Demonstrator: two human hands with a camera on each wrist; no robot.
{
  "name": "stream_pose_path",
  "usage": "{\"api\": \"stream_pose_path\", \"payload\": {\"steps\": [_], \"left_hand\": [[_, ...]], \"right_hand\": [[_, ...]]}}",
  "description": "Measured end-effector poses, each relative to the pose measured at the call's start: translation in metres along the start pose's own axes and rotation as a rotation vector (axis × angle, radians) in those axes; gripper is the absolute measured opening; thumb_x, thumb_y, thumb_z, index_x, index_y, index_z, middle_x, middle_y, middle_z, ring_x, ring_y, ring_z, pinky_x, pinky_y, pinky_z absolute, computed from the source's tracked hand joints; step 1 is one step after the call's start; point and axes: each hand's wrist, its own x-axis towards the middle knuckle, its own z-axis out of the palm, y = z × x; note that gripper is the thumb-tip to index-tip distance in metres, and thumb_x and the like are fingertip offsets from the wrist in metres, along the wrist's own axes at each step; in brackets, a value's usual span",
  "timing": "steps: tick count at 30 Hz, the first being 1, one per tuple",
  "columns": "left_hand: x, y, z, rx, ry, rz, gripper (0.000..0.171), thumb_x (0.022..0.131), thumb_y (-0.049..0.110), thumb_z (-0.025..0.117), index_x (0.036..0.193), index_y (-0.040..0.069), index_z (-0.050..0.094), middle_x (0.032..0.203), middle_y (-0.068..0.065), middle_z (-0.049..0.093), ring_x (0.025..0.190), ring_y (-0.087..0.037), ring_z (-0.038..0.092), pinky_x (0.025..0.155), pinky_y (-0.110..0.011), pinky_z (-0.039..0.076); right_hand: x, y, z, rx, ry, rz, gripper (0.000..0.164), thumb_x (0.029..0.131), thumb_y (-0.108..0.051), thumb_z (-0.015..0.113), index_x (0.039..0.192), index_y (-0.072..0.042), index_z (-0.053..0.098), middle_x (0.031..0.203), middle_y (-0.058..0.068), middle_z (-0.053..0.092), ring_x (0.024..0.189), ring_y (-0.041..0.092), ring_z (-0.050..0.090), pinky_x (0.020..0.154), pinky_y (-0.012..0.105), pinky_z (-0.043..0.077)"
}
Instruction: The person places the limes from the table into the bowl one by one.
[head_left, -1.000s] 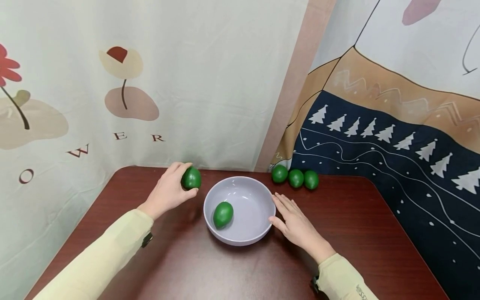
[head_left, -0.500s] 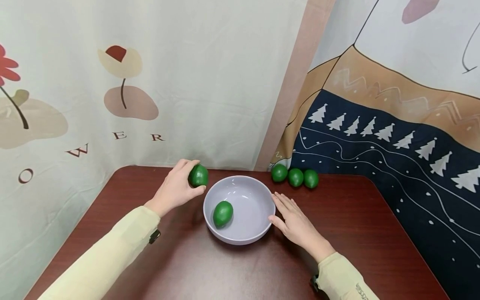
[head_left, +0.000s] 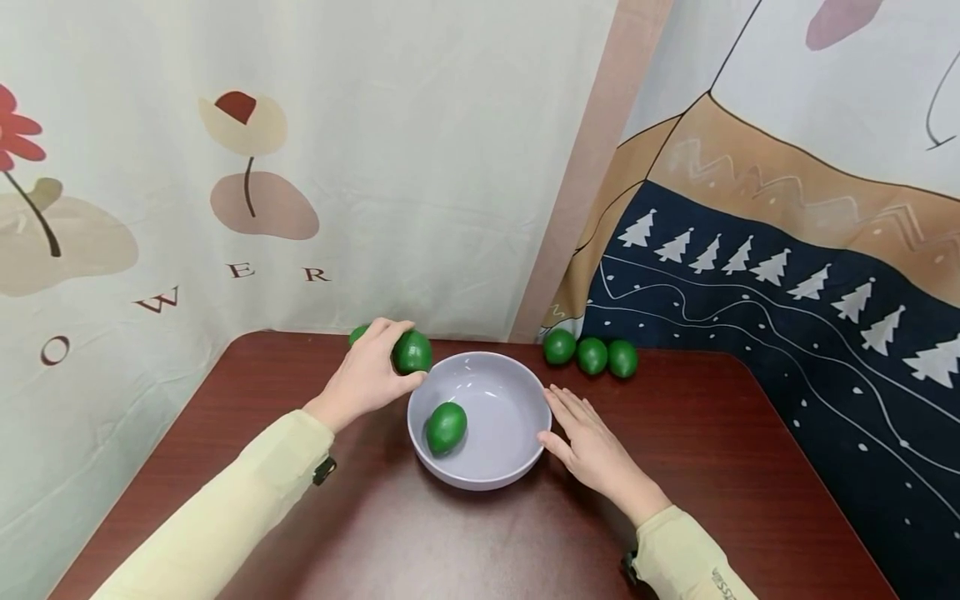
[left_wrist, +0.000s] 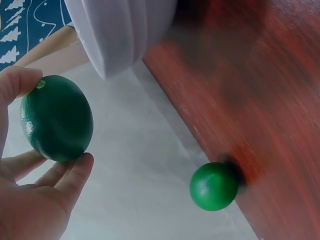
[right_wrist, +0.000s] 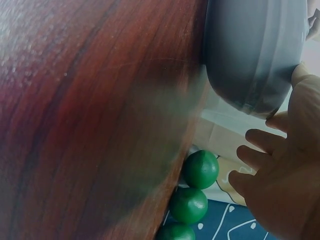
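My left hand (head_left: 366,375) grips a green lime (head_left: 412,352) just above the left rim of a grey bowl (head_left: 517,390); in the left wrist view the held lime (left_wrist: 56,118) sits between thumb and fingers beside the bowl (left_wrist: 117,30). One lime (head_left: 446,427) lies inside the bowl. My right hand (head_left: 588,440) rests flat, fingers straight, against the bowl's right side; the right wrist view shows the fingers (right_wrist: 282,170) at the bowl wall (right_wrist: 252,50).
Another lime (head_left: 357,334) lies on the table behind my left hand, also the loose lime (left_wrist: 214,186). Three limes (head_left: 591,354) sit in a row at the back right, limes (right_wrist: 200,169). Curtains hang close behind the dark red table (head_left: 712,450).
My left hand has carried the lime to the right, from beside the bowl to its left rim, uncovering a lime behind it. The right hand and bowl have stayed still.
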Motion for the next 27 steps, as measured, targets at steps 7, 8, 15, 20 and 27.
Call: {"api": "stream_pose_path", "payload": {"steps": [7, 8, 15, 20, 27], "left_hand": [[0.001, 0.009, 0.003, -0.014, -0.020, 0.004, 0.067, 0.081, 0.027, 0.081, 0.138, 0.001, 0.058, 0.127, -0.018, 0.054, 0.099, -0.032, 0.064, 0.086, -0.049, 0.058], [0.001, 0.011, 0.004, -0.015, -0.024, 0.000, 0.066, 0.081, 0.027, 0.082, 0.137, 0.001, 0.059, 0.126, -0.018, 0.054, 0.098, -0.032, 0.064, 0.086, -0.049, 0.058], [0.002, 0.018, 0.009, -0.008, -0.032, -0.014, 0.065, 0.081, 0.030, 0.082, 0.135, 0.002, 0.060, 0.124, -0.017, 0.055, 0.098, -0.031, 0.064, 0.088, -0.049, 0.057], [0.003, 0.023, 0.013, -0.007, -0.049, -0.016, 0.062, 0.080, 0.031, 0.083, 0.132, 0.004, 0.062, 0.116, -0.014, 0.056, 0.097, -0.031, 0.062, 0.087, -0.046, 0.056], [0.007, 0.031, 0.019, 0.015, -0.092, -0.017, 0.059, 0.080, 0.033, 0.081, 0.129, 0.005, 0.063, 0.112, -0.011, 0.056, 0.092, -0.028, 0.062, 0.083, -0.042, 0.056]], "right_hand": [[0.000, 0.000, 0.000, -0.002, 0.002, 0.005, 0.068, 0.102, -0.030, 0.066, 0.156, 0.000, 0.041, 0.161, 0.022, 0.039, 0.151, 0.043, 0.032, 0.122, 0.061, 0.025], [0.000, 0.000, 0.000, -0.002, 0.004, 0.004, 0.067, 0.102, -0.030, 0.066, 0.156, 0.001, 0.041, 0.161, 0.023, 0.039, 0.151, 0.043, 0.032, 0.122, 0.061, 0.025], [0.000, 0.001, 0.001, -0.006, 0.010, -0.005, 0.068, 0.101, -0.031, 0.066, 0.156, 0.002, 0.042, 0.161, 0.023, 0.039, 0.151, 0.044, 0.033, 0.122, 0.062, 0.025], [0.000, 0.001, 0.001, -0.006, 0.013, -0.009, 0.068, 0.101, -0.031, 0.066, 0.156, 0.001, 0.042, 0.161, 0.023, 0.040, 0.150, 0.045, 0.034, 0.121, 0.062, 0.026], [-0.001, 0.001, 0.001, -0.002, 0.020, -0.014, 0.067, 0.101, -0.030, 0.067, 0.155, 0.002, 0.043, 0.160, 0.024, 0.040, 0.149, 0.045, 0.034, 0.121, 0.063, 0.026]]}}
